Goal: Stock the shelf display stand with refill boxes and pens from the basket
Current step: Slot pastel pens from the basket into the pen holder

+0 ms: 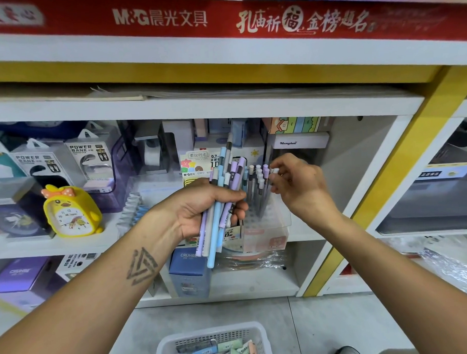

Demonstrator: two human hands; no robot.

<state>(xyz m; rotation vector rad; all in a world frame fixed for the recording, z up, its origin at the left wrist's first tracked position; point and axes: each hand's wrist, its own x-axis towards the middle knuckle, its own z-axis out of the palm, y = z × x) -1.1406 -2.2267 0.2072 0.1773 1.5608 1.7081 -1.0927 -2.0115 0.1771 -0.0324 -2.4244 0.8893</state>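
Note:
My left hand (pixel 201 207) grips a bundle of pastel pens (pixel 222 201), blue, purple and grey, held upright in front of the middle shelf. Just to its right stands the clear display stand (pixel 271 223) with several pens (pixel 258 186) upright in its holes. My right hand (pixel 296 182) is above the stand and pinches the white cap of a pen (pixel 275 172) at the top of that row. On the floor below sits a white basket (pixel 214 344) holding several small pastel refill boxes (pixel 228 349).
A yellow duck alarm clock (pixel 69 211) and power bank boxes (pixel 89 160) fill the shelf's left side. A blue CRUHRE box (pixel 188 273) stands on the lower shelf under my left hand. A yellow post (pixel 401 171) borders the shelf at the right. A shoe (pixel 347 353) is beside the basket.

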